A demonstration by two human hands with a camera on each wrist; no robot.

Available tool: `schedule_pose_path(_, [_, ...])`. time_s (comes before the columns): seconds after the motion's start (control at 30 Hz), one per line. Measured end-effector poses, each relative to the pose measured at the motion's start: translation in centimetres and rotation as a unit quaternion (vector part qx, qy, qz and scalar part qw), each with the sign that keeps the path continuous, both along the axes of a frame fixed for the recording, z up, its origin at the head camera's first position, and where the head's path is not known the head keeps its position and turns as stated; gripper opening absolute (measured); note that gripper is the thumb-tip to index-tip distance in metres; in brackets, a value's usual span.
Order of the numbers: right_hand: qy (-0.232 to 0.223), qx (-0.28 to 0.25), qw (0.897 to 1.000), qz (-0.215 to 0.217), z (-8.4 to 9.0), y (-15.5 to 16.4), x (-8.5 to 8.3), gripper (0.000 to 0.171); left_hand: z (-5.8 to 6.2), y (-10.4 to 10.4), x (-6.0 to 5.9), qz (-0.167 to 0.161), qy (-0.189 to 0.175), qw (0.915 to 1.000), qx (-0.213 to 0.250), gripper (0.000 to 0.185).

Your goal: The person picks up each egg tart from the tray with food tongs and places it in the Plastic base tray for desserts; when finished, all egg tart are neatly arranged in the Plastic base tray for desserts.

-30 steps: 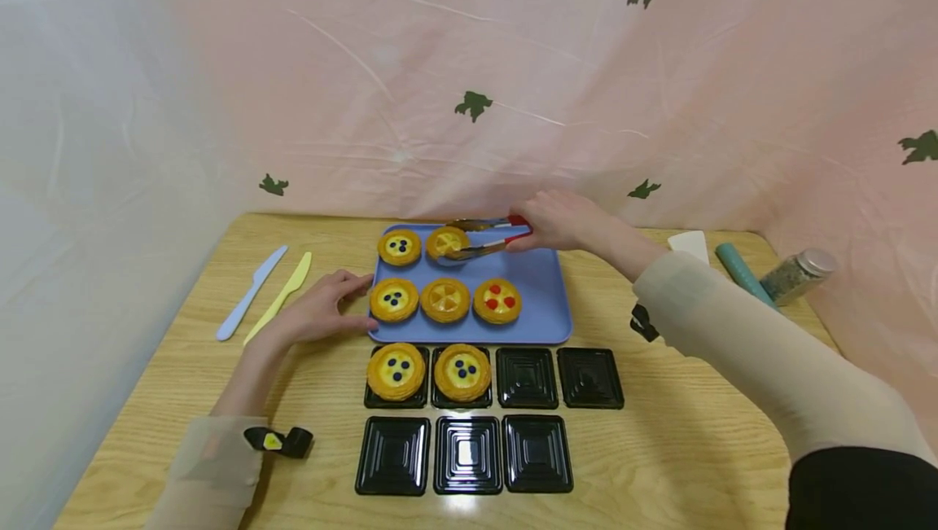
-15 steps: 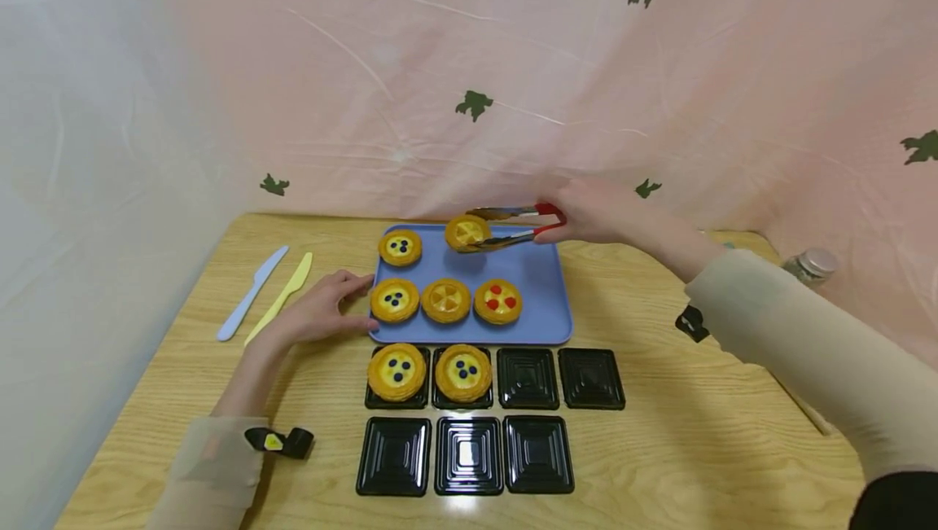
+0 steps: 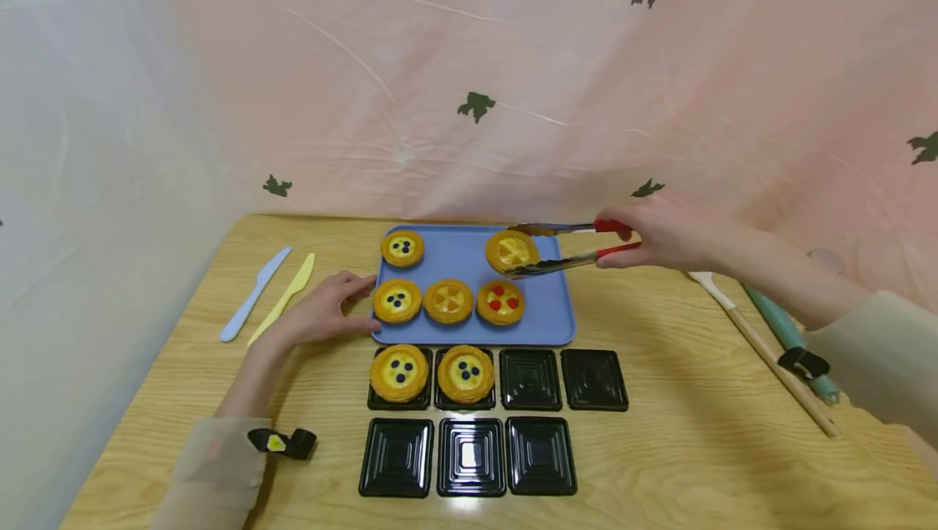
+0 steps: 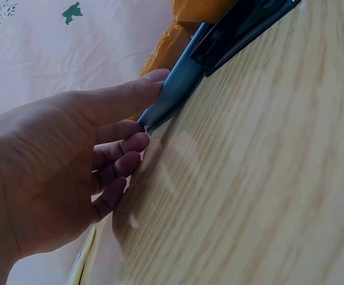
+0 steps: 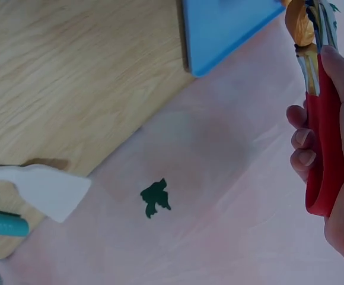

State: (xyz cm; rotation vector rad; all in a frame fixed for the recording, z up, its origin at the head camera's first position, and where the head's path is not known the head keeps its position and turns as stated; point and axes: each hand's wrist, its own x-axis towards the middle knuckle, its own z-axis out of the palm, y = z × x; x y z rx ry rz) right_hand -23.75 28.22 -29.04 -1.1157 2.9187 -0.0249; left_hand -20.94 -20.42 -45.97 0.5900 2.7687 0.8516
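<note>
Head view. The right hand (image 3: pixel 670 238) squeezes red-handled tongs (image 3: pixel 567 249), fingers curled round both handles; the tong tips are clamped on an orange tart (image 3: pixel 511 251), which hangs over the right rear part of the blue tray (image 3: pixel 545 314), clear of its surface. The left hand (image 3: pixel 318 314) rests on the table (image 3: pixel 681 448) at the tray's left edge, fingers straight and close together, tips touching the rim. Four tarts remain on the tray. In front of it lie seven black cases (image 3: pixel 593 379); the two at the left of the near row hold blueberry tarts (image 3: pixel 398 372), the rest are empty. Step in hand, as judged: carrying a tart from tray to case. The next move calls for a steady squeeze, a swing toward an empty case, and a level descent before the tongs part

Left wrist view. The left hand (image 4: pixel 59 178) lies with fingers (image 4: pixel 121 101) extended, the index tip against the tray (image 4: pixel 175 95) edge, the others lightly bent on the wood

Right wrist view. The right hand (image 5: pixel 332 148) grips the tongs (image 5: pixel 321 136), thumb along the red handle, fingers wrapped from the other side; the tart (image 5: pixel 299 24) shows between the metal arms, past the tray (image 5: pixel 225 24) corner. A white spatula (image 5: pixel 41 187) lies near the table edge
</note>
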Motion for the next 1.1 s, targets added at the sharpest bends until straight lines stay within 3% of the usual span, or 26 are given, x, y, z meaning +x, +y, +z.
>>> schedule_pose_path(0.13, [0.017,0.002,1.0,0.022,0.0,1.3,1.4,0.04,-0.1,0.0,0.0,0.001,0.0,1.0,0.0,0.089])
schedule_pose_path(0.5, [0.058,0.023,0.998,0.03,-1.0,3.3,5.8,0.045,-0.2,0.0,-0.1,0.005,-0.002,1.0,-0.003,0.089])
schedule_pose_path(0.63, [0.055,0.011,0.997,0.046,-1.7,3.5,7.1,0.044,-0.1,0.1,-0.2,0.008,-0.005,0.9999,-0.004,0.089])
schedule_pose_path(1.1, [0.049,-0.014,0.992,0.117,-4.8,3.6,8.3,0.044,-0.2,0.2,-0.3,0.005,0.002,1.0,-0.005,0.088])
